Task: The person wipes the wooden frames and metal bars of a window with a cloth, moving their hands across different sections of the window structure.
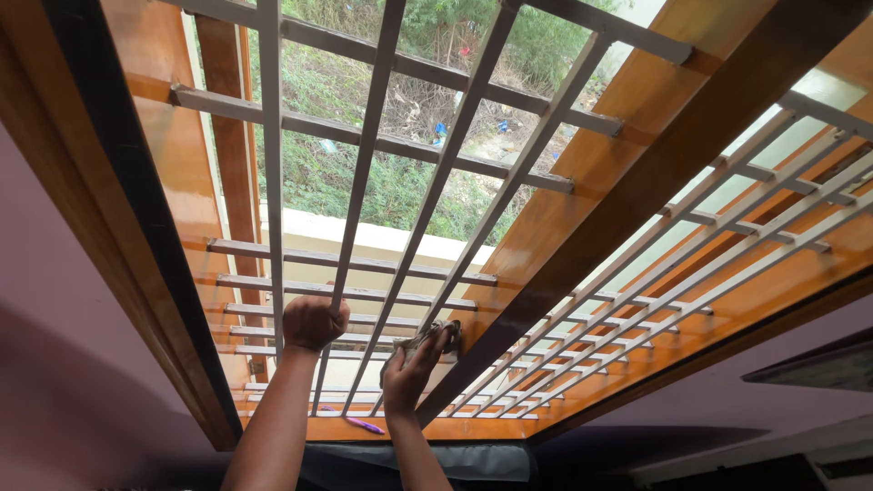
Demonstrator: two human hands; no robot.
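My left hand (314, 322) is closed around a vertical grey bar of the window grille (400, 164), low in the frame. My right hand (411, 368) presses a crumpled grey-brown cloth (440, 335) against the grille bars just to the left of the central wooden post (637, 200). Both forearms reach up from the bottom of the head view. The grille is made of grey metal bars set in a polished orange-brown wooden window frame (173, 164).
A purple pen-like object (364, 425) lies on the wooden sill below my hands. A second grilled window section (727, 264) runs to the right. Pink walls flank the frame. Outside are green bushes, litter and a low cream wall (382, 241).
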